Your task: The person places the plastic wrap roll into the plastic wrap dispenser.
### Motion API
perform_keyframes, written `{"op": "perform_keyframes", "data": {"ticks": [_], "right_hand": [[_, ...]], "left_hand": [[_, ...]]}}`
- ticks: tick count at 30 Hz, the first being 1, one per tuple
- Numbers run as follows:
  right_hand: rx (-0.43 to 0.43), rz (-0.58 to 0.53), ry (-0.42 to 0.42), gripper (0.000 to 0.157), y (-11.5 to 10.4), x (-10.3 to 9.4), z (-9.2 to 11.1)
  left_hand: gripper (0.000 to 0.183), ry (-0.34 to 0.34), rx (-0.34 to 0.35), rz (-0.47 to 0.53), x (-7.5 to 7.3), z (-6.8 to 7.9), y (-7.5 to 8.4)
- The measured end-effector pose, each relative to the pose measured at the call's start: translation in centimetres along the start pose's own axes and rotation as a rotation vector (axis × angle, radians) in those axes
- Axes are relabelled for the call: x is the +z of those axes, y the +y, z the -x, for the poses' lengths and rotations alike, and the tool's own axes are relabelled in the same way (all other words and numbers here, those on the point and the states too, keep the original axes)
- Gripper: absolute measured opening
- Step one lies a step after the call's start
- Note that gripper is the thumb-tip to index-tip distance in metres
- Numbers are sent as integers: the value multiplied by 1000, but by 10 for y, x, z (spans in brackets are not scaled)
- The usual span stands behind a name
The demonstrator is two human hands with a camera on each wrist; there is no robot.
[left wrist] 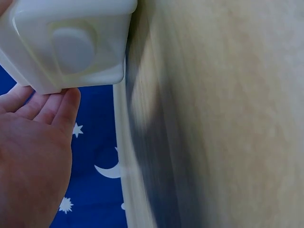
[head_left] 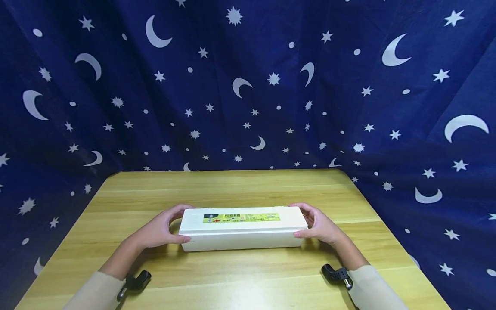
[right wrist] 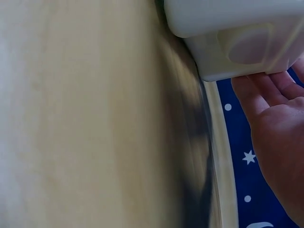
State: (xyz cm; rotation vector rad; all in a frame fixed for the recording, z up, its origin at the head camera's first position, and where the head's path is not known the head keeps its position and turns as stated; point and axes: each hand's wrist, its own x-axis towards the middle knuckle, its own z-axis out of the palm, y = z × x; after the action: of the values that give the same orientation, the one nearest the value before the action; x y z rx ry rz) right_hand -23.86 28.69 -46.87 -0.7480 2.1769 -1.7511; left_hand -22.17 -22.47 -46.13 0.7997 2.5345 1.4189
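Note:
A long white cling film box (head_left: 243,239) lies crosswise before me, its lid down. A yellow-green label (head_left: 241,218) with printed text runs along the top. My left hand (head_left: 162,227) grips the left end, thumb at the front and fingers at the back. At the other end my right hand (head_left: 318,224) holds it the same way. In the left wrist view, the left hand's fingers (left wrist: 71,102) touch the back of the box (left wrist: 102,42), whose end has a round recess. The right wrist view shows the right hand (right wrist: 280,137) likewise. Whether the box touches the table cannot be told.
The wooden table (head_left: 236,280) reaches back to a dark blue curtain (head_left: 217,86) with white moons and stars, which also hangs at both sides. Black wrist devices (head_left: 138,282) are strapped at both light sleeves (head_left: 97,292).

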Motion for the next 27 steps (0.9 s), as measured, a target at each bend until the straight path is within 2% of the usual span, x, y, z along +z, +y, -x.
{"op": "perform_keyframes", "data": {"ticks": [8, 14, 19, 27], "right_hand": [[-3, -6, -3, 78, 0, -1, -1], [-30, -15, -54, 83, 3, -6, 0], [-39, -11, -99, 89, 6, -9, 2], [-9, 43, -114, 99, 5, -8, 6]], "left_hand": [[76, 7, -13, -5, -1, 2, 1], [77, 1, -14, 34, -2, 2, 0], [79, -6, 8, 43, -2, 3, -2], [87, -35, 52, 97, -1, 6, -3]]}}
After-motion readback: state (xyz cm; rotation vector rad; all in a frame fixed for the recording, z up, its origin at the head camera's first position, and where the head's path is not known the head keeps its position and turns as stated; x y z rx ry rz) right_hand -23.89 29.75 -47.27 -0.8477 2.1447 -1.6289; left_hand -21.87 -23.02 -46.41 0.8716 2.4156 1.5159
